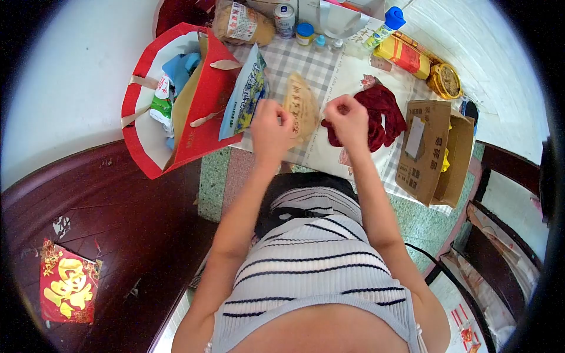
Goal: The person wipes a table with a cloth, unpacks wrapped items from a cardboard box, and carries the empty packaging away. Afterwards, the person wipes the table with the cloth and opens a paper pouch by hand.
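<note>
My left hand [272, 130] is closed, its fingers curled in at the right edge of an upright blue printed pouch [242, 97]. Whether it grips the pouch cannot be made out. Between my hands lies a tan packet [301, 109] with printed characters, narrow at the top and rounded at the bottom. My right hand [348, 122], thumb and fingers pinched together, is over the left side of a crumpled dark red cloth [382, 112]. What its fingers hold, if anything, is hidden.
A red gift bag [215, 100] with blue and green packets stands left, beside a dark wooden seat [118, 235]. An open cardboard box [421, 153] is at the right table edge. Along the back are a can [285, 22], a yellow jar [304, 34] and a round tub [445, 81].
</note>
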A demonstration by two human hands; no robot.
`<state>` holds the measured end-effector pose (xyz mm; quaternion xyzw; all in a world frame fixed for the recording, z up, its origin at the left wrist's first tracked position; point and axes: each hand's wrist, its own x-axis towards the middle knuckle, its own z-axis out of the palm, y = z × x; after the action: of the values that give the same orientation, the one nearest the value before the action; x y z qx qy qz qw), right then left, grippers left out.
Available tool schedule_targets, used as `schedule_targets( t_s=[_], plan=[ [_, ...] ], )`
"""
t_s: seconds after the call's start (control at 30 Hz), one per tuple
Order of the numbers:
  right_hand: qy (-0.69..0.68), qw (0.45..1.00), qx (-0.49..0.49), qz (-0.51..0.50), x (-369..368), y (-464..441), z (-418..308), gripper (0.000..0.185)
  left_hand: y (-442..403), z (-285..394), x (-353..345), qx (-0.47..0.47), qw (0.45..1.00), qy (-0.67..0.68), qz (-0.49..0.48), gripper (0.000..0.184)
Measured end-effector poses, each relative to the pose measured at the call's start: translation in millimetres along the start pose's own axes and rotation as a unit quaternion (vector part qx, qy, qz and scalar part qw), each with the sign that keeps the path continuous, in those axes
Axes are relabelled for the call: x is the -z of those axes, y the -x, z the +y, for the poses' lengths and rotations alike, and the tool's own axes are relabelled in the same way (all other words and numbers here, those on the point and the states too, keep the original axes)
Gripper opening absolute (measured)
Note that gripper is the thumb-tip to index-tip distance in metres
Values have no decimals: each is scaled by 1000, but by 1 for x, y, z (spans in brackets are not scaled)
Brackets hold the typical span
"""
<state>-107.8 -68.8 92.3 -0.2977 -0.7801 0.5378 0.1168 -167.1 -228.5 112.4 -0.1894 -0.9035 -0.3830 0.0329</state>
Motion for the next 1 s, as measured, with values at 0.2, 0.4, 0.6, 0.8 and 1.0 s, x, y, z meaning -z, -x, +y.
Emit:
schedule_targets(
  t_s=[0.2, 0.4, 0.6, 0.8, 1.0],
  plan=[
    [-41, 978, -75, -192, 9, 0, -24, 44, -8, -16, 4, 30, 967, 205, -148, 10],
    [-23, 978, 0, -205, -21, 3, -8, 43, -2, -8, -1, 4, 980, 135, -147, 10],
    [-11, 977, 18, -212, -24, 3, -13, 41, 6, 2, -11, -15, 992, 122, -42, 14],
    [-89, 978, 16, -187, -26, 15, -12, 36, 13, 5, -12, 13, 985, 167, -40, 13],
    [-223, 956, -22, -191, -20, 38, 4, 31, 3, -37, -4, 48, 991, 110, 61, 11]
  ],
)
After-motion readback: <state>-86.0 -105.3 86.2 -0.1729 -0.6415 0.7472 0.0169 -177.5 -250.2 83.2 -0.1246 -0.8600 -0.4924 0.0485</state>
